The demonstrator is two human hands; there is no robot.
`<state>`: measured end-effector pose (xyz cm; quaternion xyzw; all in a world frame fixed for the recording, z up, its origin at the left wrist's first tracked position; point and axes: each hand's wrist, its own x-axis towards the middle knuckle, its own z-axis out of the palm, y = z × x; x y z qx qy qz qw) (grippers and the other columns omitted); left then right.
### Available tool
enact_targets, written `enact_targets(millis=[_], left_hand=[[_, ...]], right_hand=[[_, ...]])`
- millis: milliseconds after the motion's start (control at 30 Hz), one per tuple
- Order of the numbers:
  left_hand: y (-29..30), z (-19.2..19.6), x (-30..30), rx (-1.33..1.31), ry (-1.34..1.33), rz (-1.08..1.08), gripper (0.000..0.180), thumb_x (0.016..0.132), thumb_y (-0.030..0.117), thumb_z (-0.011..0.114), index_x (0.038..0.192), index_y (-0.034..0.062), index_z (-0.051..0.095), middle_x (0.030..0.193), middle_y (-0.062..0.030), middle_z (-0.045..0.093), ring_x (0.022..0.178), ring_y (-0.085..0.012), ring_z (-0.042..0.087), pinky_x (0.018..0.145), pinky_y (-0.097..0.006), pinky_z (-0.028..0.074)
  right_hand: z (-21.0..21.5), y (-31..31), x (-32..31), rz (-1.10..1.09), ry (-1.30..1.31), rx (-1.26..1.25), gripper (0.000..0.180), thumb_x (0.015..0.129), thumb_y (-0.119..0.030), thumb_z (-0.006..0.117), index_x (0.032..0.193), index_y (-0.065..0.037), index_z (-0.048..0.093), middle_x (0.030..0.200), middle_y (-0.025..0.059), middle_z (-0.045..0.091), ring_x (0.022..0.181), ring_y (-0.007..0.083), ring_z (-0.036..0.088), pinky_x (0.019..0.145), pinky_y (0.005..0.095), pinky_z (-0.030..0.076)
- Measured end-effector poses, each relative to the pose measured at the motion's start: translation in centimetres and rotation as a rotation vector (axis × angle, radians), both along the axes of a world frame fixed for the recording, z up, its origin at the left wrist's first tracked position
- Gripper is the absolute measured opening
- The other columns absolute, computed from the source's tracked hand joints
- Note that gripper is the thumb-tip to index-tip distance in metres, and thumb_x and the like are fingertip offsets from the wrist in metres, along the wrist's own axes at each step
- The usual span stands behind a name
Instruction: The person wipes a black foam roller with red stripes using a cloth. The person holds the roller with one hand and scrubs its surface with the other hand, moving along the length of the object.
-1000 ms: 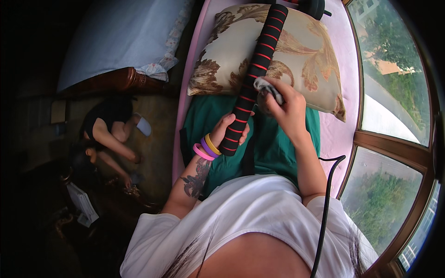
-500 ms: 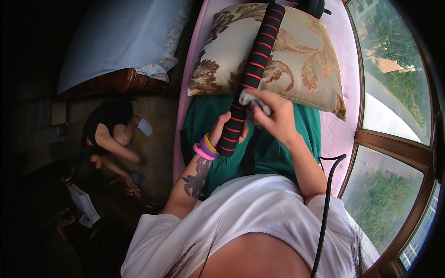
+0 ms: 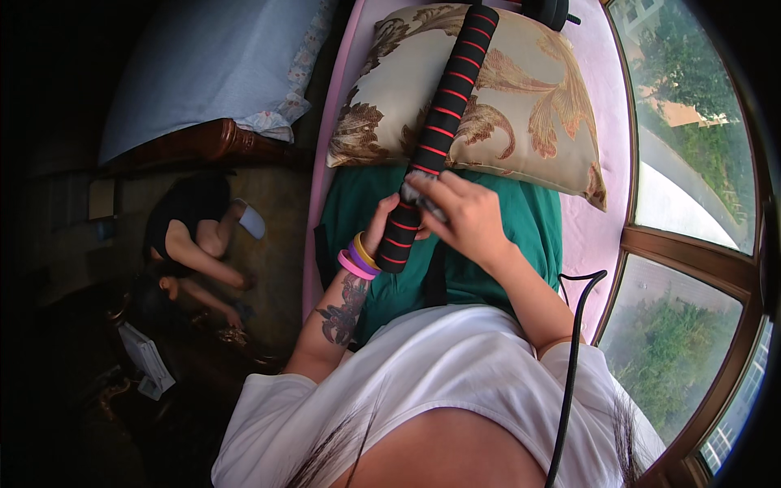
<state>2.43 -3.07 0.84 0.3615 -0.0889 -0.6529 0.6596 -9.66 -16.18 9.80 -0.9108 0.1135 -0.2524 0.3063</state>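
Midway, seemingly: the left hand [image 3: 389, 224] gripped the black red-ringed bar [image 3: 439, 134] low down, the right hand [image 3: 464, 213] pressed a grey cloth [image 3: 421, 199] there, the far length toward the pillow [image 3: 521, 98] apparently unwiped.

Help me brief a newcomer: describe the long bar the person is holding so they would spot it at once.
Start at the curved window and the pink ledge beside it, where a beige leaf-patterned cushion lies. Across it runs the bar, gripped by the left hand and right hand. It alone is black with thin red rings.

A single head-worn fisheye looks steeply down, close over the person's chest and lap.
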Motion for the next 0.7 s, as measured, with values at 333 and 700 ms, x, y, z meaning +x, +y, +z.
enact_targets(millis=[333, 700], left_hand=[[-0.8, 1.5, 0.3, -0.188, 0.065, -0.146, 0.057, 0.087, 0.059, 0.039, 0.087, 0.0029, 0.049, 0.075, -0.0016, 0.048, 0.068, -0.0113, 0.047, 0.062, -0.025, 0.040], [0.3, -0.2, 0.4, -0.024, 0.194, 0.033, 0.059, 0.089, 0.057, 0.038, 0.106, 0.0023, 0.050, 0.077, -0.0060, 0.054, 0.068, -0.0156, 0.053, 0.060, -0.028, 0.046]], right_hand=[[-0.5, 3.8, -0.9, 0.440, 0.057, -0.003, 0.035, 0.068, -0.017, 0.064, 0.103, -0.017, 0.062, 0.071, 0.0022, 0.054, 0.060, 0.0211, 0.058, 0.053, 0.0338, 0.049], [-0.2, 0.0, -0.7, 0.060, -0.137, 0.170, 0.043, 0.068, -0.007, 0.062, 0.110, -0.009, 0.061, 0.073, 0.0085, 0.056, 0.061, 0.0240, 0.056, 0.056, 0.0324, 0.046]])
